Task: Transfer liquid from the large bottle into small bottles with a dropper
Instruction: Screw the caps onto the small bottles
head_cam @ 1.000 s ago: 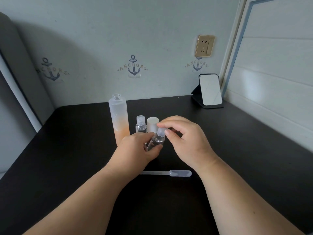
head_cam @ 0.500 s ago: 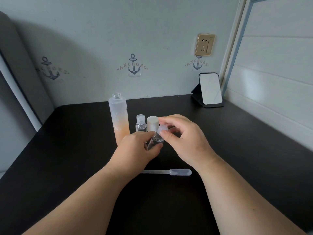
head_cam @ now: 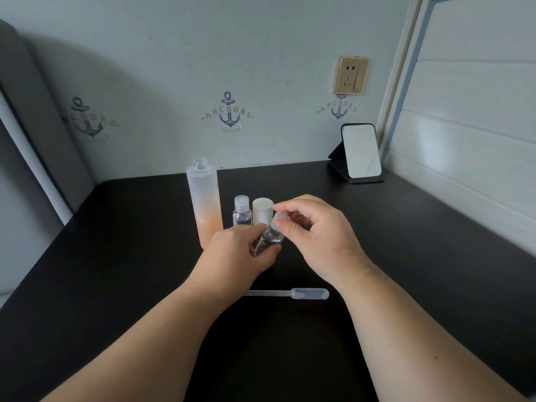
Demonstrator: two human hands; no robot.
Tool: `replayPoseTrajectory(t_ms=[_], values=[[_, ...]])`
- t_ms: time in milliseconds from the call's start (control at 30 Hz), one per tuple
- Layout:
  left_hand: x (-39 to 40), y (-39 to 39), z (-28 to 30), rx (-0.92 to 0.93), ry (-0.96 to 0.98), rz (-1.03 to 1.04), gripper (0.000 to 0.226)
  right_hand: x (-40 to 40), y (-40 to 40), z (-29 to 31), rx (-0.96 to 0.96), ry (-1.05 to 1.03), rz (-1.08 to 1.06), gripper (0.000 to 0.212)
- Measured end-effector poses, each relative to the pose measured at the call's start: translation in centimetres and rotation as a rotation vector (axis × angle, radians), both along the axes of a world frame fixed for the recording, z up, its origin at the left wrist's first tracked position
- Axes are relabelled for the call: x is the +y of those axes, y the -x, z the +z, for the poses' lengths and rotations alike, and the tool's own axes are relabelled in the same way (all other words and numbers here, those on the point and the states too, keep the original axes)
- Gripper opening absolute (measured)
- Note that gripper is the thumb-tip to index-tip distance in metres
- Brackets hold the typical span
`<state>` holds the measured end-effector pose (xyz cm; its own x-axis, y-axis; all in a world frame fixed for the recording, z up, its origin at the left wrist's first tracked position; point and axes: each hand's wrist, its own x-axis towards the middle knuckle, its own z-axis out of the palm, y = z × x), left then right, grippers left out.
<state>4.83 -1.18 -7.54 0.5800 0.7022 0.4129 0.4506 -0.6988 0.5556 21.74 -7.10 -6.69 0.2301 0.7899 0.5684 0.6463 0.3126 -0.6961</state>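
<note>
Above the black desk (head_cam: 116, 256), the left hand (head_cam: 235, 253) grips a tilted small clear bottle (head_cam: 269, 237) while the right hand (head_cam: 316, 230) pinches its translucent cap (head_cam: 280, 219).

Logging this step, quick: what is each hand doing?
Left hand: grips the small bottle.
Right hand: fingers pinch its cap.
</note>
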Motion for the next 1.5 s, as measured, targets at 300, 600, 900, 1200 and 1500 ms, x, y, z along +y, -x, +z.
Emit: replayPoseTrajectory(t_ms=[300,600,900,1200,1500], values=[[0.1,-0.3,0.1,0.049,0.060,0.027,0.012,0.1,0.1,-0.2,0.058,0.038,0.014,0.027],[-0.1,-0.2,0.8,-0.015,0.119,0.138,0.020,0.9,-0.4,-0.6,-0.044,-0.028,-0.124,0.029],[0.7,0.8,0.6,-0.069,0.203,0.369,0.029,2.0,-1.2,-0.8,-0.082,-0.024,-0.252,0.032],[0.6,2.2,1.8,-0.111,0.253,0.506,0.028,1.7,-0.7,-1.1,-0.015,0.054,-0.269,0.046],[1.0,3.9,4.1,-0.047,0.418,0.544,0.027,-0.2,0.2,3.0,-0.008,0.015,-0.377,0.014]])
